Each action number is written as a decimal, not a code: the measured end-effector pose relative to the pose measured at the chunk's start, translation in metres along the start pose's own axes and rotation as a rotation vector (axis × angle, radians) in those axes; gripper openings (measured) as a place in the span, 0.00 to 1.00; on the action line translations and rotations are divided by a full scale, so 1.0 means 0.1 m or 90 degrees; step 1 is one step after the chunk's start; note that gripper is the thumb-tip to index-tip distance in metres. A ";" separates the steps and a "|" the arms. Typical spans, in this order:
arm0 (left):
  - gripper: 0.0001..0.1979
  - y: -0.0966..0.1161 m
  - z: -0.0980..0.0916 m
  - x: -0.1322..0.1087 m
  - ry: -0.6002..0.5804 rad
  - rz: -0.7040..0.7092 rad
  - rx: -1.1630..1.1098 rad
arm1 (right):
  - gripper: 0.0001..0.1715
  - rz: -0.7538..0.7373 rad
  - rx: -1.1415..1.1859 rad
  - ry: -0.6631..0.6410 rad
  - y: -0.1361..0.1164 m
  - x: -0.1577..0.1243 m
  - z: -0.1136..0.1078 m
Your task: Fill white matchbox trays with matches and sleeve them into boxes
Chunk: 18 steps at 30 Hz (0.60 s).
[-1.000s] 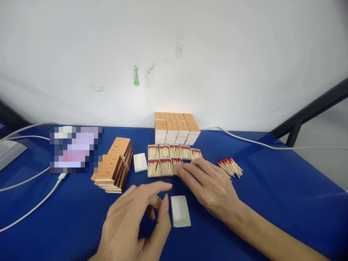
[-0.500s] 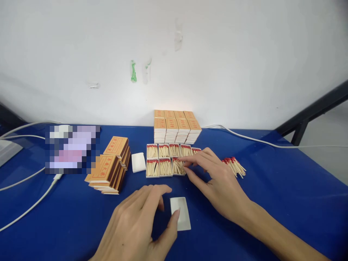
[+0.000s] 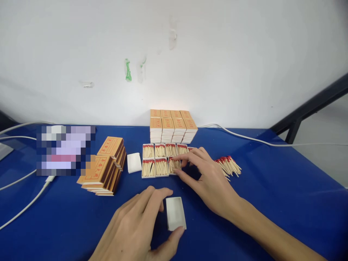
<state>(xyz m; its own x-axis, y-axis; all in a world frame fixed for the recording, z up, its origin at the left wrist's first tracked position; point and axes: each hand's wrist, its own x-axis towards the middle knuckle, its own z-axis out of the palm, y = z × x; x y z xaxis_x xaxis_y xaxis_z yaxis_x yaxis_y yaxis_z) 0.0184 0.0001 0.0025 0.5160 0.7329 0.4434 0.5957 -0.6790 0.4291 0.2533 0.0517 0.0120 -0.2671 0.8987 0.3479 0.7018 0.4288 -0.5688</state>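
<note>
My left hand (image 3: 138, 223) is open beside an empty white matchbox tray (image 3: 175, 213). Its thumb lies at the tray's near edge, and the index fingertip hovers by the far edge. My right hand (image 3: 205, 177) has thumb and index finger on a match-filled tray (image 3: 172, 166), one toward each end of it. That tray sits at the right of the front row of filled trays (image 3: 148, 168). Another row of filled trays (image 3: 160, 150) stands right behind, its right end partly covered by my right hand. Loose red-tipped matches (image 3: 228, 166) lie in a pile beyond my right wrist.
Stacked matchboxes (image 3: 99, 168) stand at the left, with a white tray (image 3: 134, 162) beside them. A block of more matchboxes (image 3: 174, 125) is near the wall. A blurred-out phone-like device (image 3: 66, 148) and white cables (image 3: 27, 212) lie on the blue table (image 3: 272, 181).
My left thumb has moved from over the empty tray to its near edge. The right thumb has spread away from the index finger. The whole view has shifted slightly.
</note>
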 end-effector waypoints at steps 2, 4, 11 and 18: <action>0.24 0.00 0.00 0.00 -0.005 0.007 0.004 | 0.10 0.014 0.012 -0.003 0.00 0.01 0.01; 0.25 -0.01 0.01 0.01 -0.009 0.005 0.009 | 0.10 0.021 0.021 0.001 0.00 0.01 0.00; 0.27 -0.03 0.03 -0.02 -0.006 0.018 0.044 | 0.06 0.026 0.011 0.049 -0.05 0.03 0.01; 0.21 -0.03 0.03 -0.01 0.004 0.012 0.018 | 0.05 0.072 -0.003 0.056 -0.12 0.07 0.09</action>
<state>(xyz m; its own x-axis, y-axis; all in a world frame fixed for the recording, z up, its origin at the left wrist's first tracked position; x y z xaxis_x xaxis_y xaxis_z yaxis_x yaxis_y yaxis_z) 0.0179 0.0017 -0.0015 0.5236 0.7191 0.4569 0.6029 -0.6917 0.3976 0.2368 0.0539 0.0144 -0.1273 0.9292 0.3468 0.7275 0.3251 -0.6041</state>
